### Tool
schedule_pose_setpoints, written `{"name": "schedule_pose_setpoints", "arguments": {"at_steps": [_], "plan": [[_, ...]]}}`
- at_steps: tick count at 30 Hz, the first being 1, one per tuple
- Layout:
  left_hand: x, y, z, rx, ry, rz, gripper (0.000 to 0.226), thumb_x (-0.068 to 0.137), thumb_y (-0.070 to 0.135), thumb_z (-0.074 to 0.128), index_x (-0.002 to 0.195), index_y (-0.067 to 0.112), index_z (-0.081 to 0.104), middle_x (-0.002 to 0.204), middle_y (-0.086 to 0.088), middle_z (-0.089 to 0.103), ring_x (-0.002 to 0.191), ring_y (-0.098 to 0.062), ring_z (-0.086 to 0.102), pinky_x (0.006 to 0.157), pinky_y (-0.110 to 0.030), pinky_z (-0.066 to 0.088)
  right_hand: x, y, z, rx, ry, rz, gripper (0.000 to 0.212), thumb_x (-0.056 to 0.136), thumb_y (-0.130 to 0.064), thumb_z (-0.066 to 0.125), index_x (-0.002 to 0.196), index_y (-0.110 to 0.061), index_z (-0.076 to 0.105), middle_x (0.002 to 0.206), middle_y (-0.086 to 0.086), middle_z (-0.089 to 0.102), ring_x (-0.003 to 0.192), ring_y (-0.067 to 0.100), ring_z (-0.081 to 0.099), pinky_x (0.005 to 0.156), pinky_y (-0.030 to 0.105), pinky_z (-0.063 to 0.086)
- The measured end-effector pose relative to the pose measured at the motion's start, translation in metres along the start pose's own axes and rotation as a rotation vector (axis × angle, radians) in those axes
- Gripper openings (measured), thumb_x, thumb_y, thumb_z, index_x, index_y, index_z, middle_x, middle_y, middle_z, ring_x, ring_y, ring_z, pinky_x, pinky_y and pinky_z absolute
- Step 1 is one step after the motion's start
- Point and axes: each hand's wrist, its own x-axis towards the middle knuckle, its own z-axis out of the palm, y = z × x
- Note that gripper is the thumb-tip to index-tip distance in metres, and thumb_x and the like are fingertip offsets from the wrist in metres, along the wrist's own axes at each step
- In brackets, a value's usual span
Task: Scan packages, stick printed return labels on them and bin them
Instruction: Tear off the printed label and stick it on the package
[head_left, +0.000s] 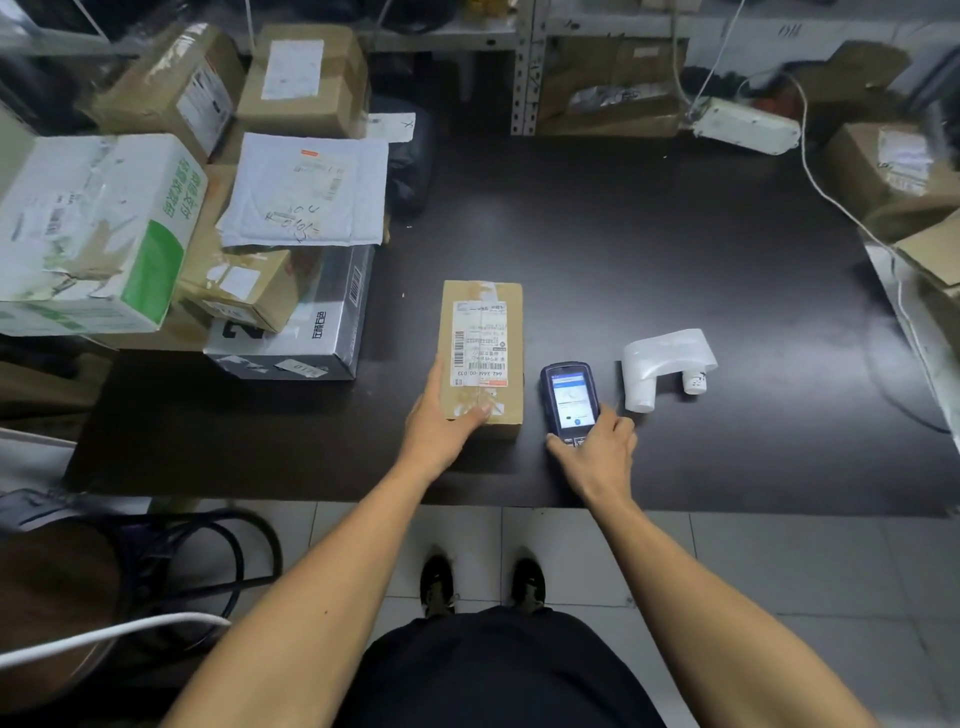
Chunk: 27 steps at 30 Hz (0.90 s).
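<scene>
While your left hand (441, 423) grips the near end of the labelled package (480, 353) on the dark worktop (675, 249), your right hand (597, 452) clasps the handheld scanner (569, 402) lying just right of it, fingers curled round its near end.

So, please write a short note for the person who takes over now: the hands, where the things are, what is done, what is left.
Left hand: grips the near end of the brown box, which lies flat on the dark table, shipping label up.
Right hand: holds the handheld scanner, screen lit, right of the box.
White label printer: right of the scanner, a label strip hangs out.
Done: cannot tell whether this box is scanned.
Left: label it, bin it, then the package pile at far left.
</scene>
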Motion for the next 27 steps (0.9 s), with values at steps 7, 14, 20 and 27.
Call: {"name": "schedule_pose_setpoints", "arguments": {"at_steps": [7, 14, 20, 27], "plan": [[0.003, -0.003, -0.002, 0.007, -0.009, 0.019, 0.085, 0.087, 0.031, 0.074, 0.154, 0.032, 0.022, 0.141, 0.007, 0.05, 0.129, -0.015, 0.047, 0.098, -0.021, 0.033, -0.002, -0.003, 0.001, -0.085, 0.007, 0.024, 0.088, 0.081, -0.051, 0.072, 0.146, -0.011, 0.028, 0.14, 0.015, 0.034, 0.131, 0.033, 0.031, 0.103, 0.05, 0.036], [0.009, 0.008, -0.006, 0.431, 0.038, 0.1, 0.086, 0.086, 0.041, 0.068, 0.155, 0.032, 0.017, 0.163, -0.002, -0.001, 0.15, -0.024, 0.0, 0.118, -0.05, 0.025, -0.008, -0.009, -0.008, -0.026, 0.076, 0.011, 0.077, 0.087, -0.047, 0.067, 0.146, -0.011, 0.034, 0.142, 0.015, 0.037, 0.133, 0.033, 0.031, 0.105, 0.047, 0.034], [0.019, 0.032, 0.0, 0.49, -0.004, 0.308, 0.07, 0.09, 0.029, 0.06, 0.152, 0.023, 0.029, 0.156, -0.006, 0.024, 0.145, -0.025, 0.016, 0.119, -0.041, 0.023, -0.009, -0.009, -0.029, 0.071, 0.228, -0.01, 0.057, 0.093, -0.039, 0.061, 0.137, -0.009, 0.043, 0.138, 0.013, 0.041, 0.127, 0.031, 0.036, 0.103, 0.043, 0.034], [0.029, 0.072, 0.042, 0.429, -0.118, 0.437, 0.054, 0.094, 0.027, 0.057, 0.145, 0.021, 0.041, 0.145, 0.0, 0.041, 0.136, -0.018, 0.032, 0.109, -0.032, 0.031, 0.012, 0.007, -0.059, 0.169, 0.324, 0.019, 0.05, 0.093, -0.035, 0.059, 0.135, -0.009, 0.047, 0.135, 0.013, 0.045, 0.126, 0.029, 0.038, 0.104, 0.041, 0.034]]}}
